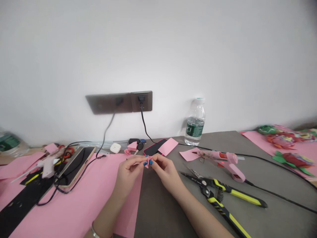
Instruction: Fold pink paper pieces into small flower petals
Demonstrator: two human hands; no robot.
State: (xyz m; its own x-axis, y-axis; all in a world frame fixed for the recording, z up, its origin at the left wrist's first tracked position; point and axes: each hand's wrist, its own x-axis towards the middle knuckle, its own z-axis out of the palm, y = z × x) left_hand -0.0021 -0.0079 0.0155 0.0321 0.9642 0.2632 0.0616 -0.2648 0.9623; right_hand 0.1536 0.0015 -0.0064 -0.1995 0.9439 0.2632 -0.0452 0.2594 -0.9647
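Note:
My left hand (127, 175) and my right hand (164, 171) meet above the table, and their fingertips pinch a small, twisted piece of pink paper or foam (148, 162) between them. Its exact shape is partly hidden by my fingers. My left forearm lies over a pink paper sheet (74, 201). Close to my right hand, a pair of yellow-and-black wire strippers (219, 195) lies on the grey table (158, 211). A pink hot glue gun (229, 165) rests beyond them.
A black phone (153, 147), pink paper squares (168, 146), keys (136, 145) and a white earbud case (115, 147) lie ahead. A tablet (76, 165) and tangled cords sit left, with a water bottle (195, 122) by the wall socket (141, 101). Paper flowers (282, 141) lie far right.

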